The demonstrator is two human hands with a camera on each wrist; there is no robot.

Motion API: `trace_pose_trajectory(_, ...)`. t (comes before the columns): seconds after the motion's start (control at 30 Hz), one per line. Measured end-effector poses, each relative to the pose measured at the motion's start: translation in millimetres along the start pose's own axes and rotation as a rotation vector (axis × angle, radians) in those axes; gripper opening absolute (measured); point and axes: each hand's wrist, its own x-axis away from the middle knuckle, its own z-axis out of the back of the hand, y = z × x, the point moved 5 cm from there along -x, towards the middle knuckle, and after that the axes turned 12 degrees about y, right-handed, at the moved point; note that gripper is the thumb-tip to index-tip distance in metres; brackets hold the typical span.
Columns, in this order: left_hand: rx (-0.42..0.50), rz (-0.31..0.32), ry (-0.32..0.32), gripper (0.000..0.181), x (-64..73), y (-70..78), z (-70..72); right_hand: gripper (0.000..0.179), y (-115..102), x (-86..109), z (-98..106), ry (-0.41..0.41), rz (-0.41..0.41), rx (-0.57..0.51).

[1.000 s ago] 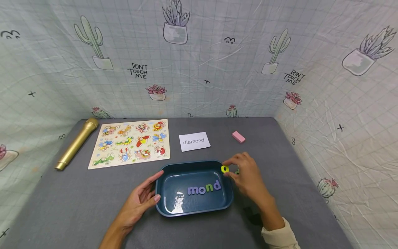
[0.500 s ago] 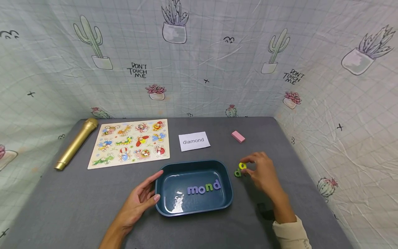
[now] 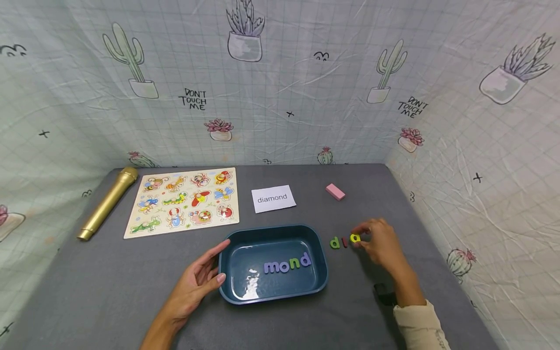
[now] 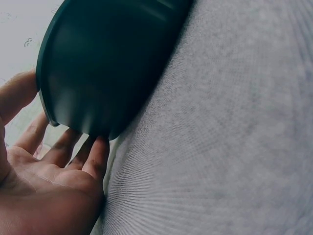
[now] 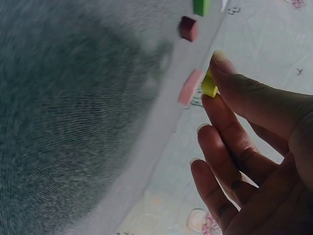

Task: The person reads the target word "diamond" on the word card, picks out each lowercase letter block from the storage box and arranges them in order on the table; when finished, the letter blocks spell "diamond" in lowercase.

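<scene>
In the head view, my right hand (image 3: 381,244) pinches a yellow letter "a" (image 3: 355,238) between thumb and index finger, low over the table. To its left lie a small red letter piece (image 3: 344,242) and a green letter "d" (image 3: 334,243). A dark blue tray (image 3: 245,260) stands in the middle, bearing the purple "m" (image 3: 271,268), purple "o" (image 3: 284,267), green "n" (image 3: 294,263) and purple "d" (image 3: 305,260). My left hand (image 3: 194,282) holds the tray's left end, thumb and fingertips at its rim and outer wall, as the left wrist view confirms.
Behind the tray lies a white card (image 3: 273,199) printed "diamond". A pink block (image 3: 335,192) sits at back right. An insect puzzle board (image 3: 183,201) and a gold microphone (image 3: 108,203) lie at back left. A patterned cloth (image 3: 280,97) hangs behind the grey table.
My right hand has carried the yellow "a" rightward from the tray's far right corner, past the green "d" and the red piece, which now show uncovered. The left hand and tray stay put.
</scene>
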Motion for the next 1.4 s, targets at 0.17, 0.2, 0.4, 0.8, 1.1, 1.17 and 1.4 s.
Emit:
trace_pose_trajectory(0.17, 0.005, 0.013, 0.002, 0.072, 0.0, -0.6, -0.3, 0.021, 5.3, -1.1, -6.1, -0.073, -0.038, 0.016)
trace_pose_trajectory(0.2, 0.006, 0.017, 0.003, 0.072, 0.1, -0.7, -0.4, 0.021, 5.9, -1.3, -7.3, -0.085, -0.048, 0.015)
trace_pose_trajectory(0.4, 0.008, 0.022, 0.004, 0.072, 0.0, -0.5, -0.7, 0.021, 9.4, -3.5, -13.4, -0.114, -0.055, 0.023)
trace_pose_trajectory(0.8, -0.002, 0.039, 0.017, 0.072, -0.3, -0.1, -1.1, 0.027, -10.4, -0.9, -2.9, -0.030, -0.005, 0.035)
trace_pose_trajectory(1.1, 0.006, 0.021, 0.007, 0.073, 0.3, 0.5, -0.5, 0.035, -74.7, 5.1, 25.6, 0.082, 0.119, -0.084)
trace_pose_trajectory(1.17, 0.004, 0.024, 0.007, 0.073, 0.0, 0.4, -0.5, 0.036, -87.6, 8.1, 28.3, 0.088, 0.146, -0.109)
trace_pose_trajectory(1.4, -0.002, 0.020, 0.011, 0.073, 0.0, 0.4, -0.3, 0.042, -123.7, 17.8, 29.0, 0.099, 0.240, -0.180)
